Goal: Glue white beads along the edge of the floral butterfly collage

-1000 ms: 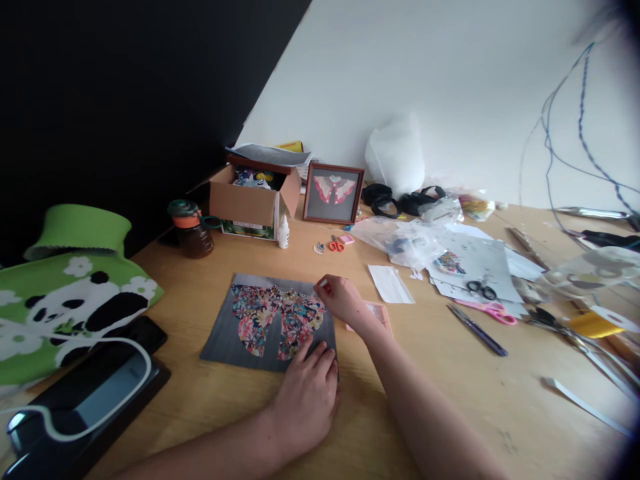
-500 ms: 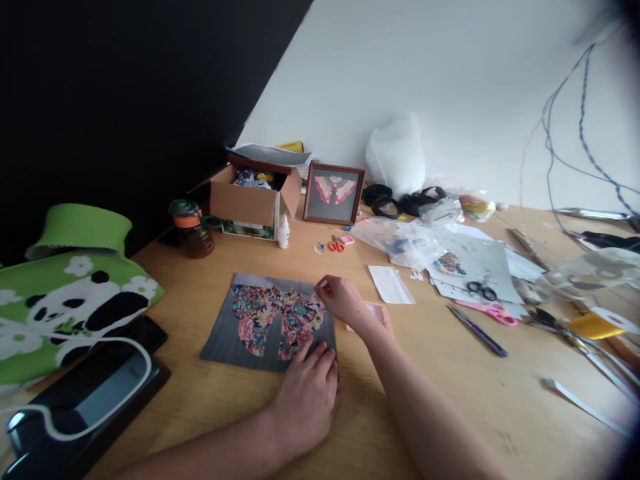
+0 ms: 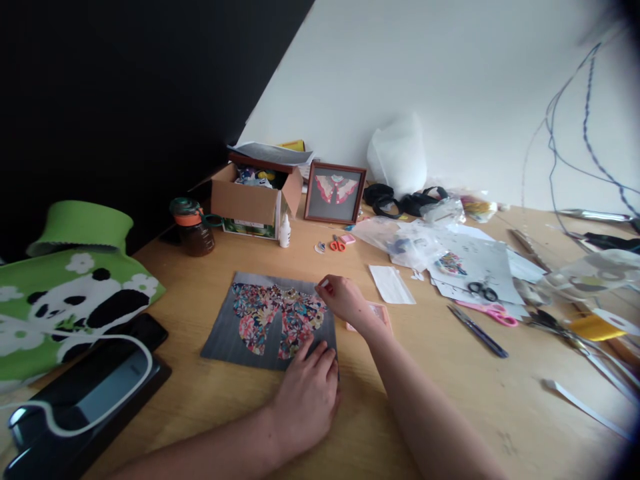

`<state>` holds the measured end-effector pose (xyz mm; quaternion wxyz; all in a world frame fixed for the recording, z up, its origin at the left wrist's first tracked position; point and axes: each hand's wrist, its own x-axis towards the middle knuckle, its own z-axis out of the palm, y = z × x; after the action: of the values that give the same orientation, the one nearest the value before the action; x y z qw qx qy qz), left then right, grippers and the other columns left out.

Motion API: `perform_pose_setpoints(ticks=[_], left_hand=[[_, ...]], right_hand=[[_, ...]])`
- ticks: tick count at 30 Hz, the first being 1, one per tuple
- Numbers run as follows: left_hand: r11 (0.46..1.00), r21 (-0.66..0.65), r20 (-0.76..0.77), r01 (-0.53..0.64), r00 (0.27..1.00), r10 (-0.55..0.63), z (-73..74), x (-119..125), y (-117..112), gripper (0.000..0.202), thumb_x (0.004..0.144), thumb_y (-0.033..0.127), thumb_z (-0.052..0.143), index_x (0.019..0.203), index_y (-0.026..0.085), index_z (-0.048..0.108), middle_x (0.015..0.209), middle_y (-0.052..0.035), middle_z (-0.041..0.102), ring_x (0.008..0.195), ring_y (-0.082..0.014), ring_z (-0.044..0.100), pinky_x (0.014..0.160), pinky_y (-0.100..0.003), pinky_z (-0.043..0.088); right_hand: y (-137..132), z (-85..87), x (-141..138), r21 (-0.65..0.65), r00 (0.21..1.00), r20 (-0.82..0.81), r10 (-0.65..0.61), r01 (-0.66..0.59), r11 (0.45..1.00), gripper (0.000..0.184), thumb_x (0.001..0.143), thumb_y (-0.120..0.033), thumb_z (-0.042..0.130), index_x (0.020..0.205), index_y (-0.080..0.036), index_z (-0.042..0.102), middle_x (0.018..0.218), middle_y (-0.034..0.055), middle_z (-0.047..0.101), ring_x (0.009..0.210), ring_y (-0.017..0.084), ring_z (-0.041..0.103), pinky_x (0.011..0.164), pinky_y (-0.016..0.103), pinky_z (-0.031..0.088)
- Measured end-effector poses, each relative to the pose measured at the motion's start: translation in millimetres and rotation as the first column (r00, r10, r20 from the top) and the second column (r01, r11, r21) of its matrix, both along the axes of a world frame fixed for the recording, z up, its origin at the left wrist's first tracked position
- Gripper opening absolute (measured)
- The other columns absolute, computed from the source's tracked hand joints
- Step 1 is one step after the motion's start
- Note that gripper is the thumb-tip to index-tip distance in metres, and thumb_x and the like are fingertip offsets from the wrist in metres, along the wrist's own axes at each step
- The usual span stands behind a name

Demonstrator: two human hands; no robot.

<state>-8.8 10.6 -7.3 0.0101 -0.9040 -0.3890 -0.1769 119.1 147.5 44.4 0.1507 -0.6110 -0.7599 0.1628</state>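
Head view, hands (image 3: 309, 397) at floral collar (image 3: 298, 319)

We can pass over bare tabletop (image 3: 245, 258) between cloth (image 3: 225, 343) and box (image 3: 244, 202); bottle (image 3: 285, 233) and frame (image 3: 334, 195) stand beyond, our left hand (image 3: 309, 393) and right hand (image 3: 341, 297) crowding the cloth's right side.

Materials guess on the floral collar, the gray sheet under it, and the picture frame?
Floral collar: probably printed fabric; matte, dense pattern. Gray sheet: fabric or textured paper; dull, faintly streaked. Picture frame: likely wood, possibly wood-look plastic; brown.
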Motion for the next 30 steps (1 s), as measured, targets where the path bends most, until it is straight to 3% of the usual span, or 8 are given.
perform_pose_setpoints(ticks=[17, 22, 26, 30], left_hand=[[1.000, 0.007, -0.011, 0.009, 1.000, -0.009, 2.4, -1, 0, 0.036, 0.096, 0.032, 0.047, 0.113, 0.006, 0.066, 0.120, -0.0142, 0.065, 0.119, -0.0282, 0.053, 0.113, -0.045, 0.021], [0.999, -0.008, -0.056, 0.031, 0.998, -0.032, 5.8, -3, -1, 0.036, 0.095, 0.033, 0.048, 0.113, 0.006, 0.065, 0.122, -0.0135, 0.063, 0.119, -0.0286, 0.052, 0.114, -0.046, 0.021], [0.999, -0.018, -0.119, 0.039, 0.992, -0.041, 6.8, -4, -1, 0.039, 0.096, 0.035, 0.048, 0.116, 0.005, 0.063, 0.126, -0.0149, 0.061, 0.120, -0.0293, 0.050, 0.112, -0.047, 0.025], [0.999, -0.023, -0.120, 0.024, 0.992, -0.026, 4.3, -3, -1, 0.043, 0.097, 0.041, 0.047, 0.120, 0.007, 0.061, 0.127, -0.0150, 0.059, 0.123, -0.0296, 0.048, 0.112, -0.047, 0.025]], right_hand=[[2, 3.8, 3, 0.003, 0.998, -0.060, 0.001, -0.001, 1.000, 0.018, 0.088, -0.023, 0.054, 0.087, -0.015, 0.071, 0.080, 0.0083, 0.074, 0.074, 0.019, 0.068, 0.061, 0.023, 0.040], [-5, 26.9, 9, 0.050, 0.987, -0.159, -0.022, 0.031, 0.998, 0.019, 0.087, -0.028, 0.056, 0.085, -0.015, 0.070, 0.076, 0.0073, 0.073, 0.068, 0.019, 0.067, 0.059, 0.024, 0.044], [-19, 54.5, 19, 0.183, 0.947, -0.314, 0.062, -0.004, 0.983, 0.024, 0.088, -0.037, 0.054, 0.087, -0.018, 0.069, 0.074, 0.0051, 0.073, 0.068, 0.019, 0.068, 0.060, 0.025, 0.048], [-46, 83.4, 30, 0.308, 0.952, -0.296, 0.072, 0.024, 0.951, 0.030, 0.087, -0.049, 0.056, 0.093, -0.022, 0.069, 0.073, 0.0042, 0.072, 0.051, 0.016, 0.062, 0.045, 0.025, 0.043]])
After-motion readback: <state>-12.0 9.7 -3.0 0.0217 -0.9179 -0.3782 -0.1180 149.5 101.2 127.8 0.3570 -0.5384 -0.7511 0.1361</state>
